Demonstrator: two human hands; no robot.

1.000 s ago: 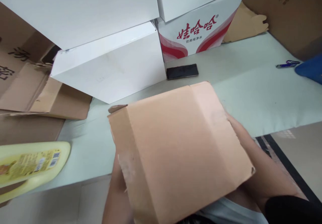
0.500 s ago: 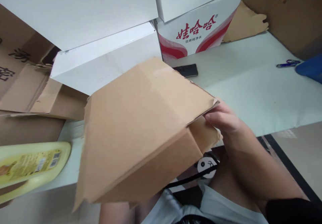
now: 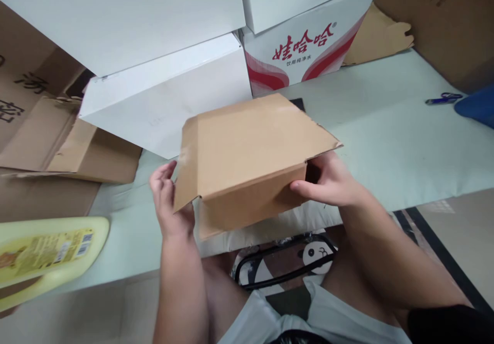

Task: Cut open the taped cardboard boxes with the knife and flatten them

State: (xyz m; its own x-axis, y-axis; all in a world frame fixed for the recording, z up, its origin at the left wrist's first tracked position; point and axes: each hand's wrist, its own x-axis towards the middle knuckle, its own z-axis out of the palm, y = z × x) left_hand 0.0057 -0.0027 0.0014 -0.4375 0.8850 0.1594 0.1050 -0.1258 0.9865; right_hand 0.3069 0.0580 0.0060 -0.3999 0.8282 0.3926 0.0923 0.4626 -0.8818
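Note:
A small brown cardboard box [image 3: 247,153] rests near the front edge of a pale green table [image 3: 386,133], its top panel facing up. My left hand [image 3: 168,200] presses against its left side, under a loose flap. On the other side, my right hand [image 3: 328,182] grips the right end, fingers curled over the front corner. A black phone [image 3: 299,103] lies just behind the box, mostly hidden by it.
White cartons [image 3: 165,102] and a red-printed white carton [image 3: 304,50] are stacked at the back. Flattened brown cardboard [image 3: 69,138] lies at left. A yellow bottle [image 3: 42,256] sits at lower left. Blue scissors [image 3: 442,98] and a blue object [image 3: 476,107] are at far right.
The box has been turned over and lowered from in front of my body onto the table. My left hand has come out from under it to its left side.

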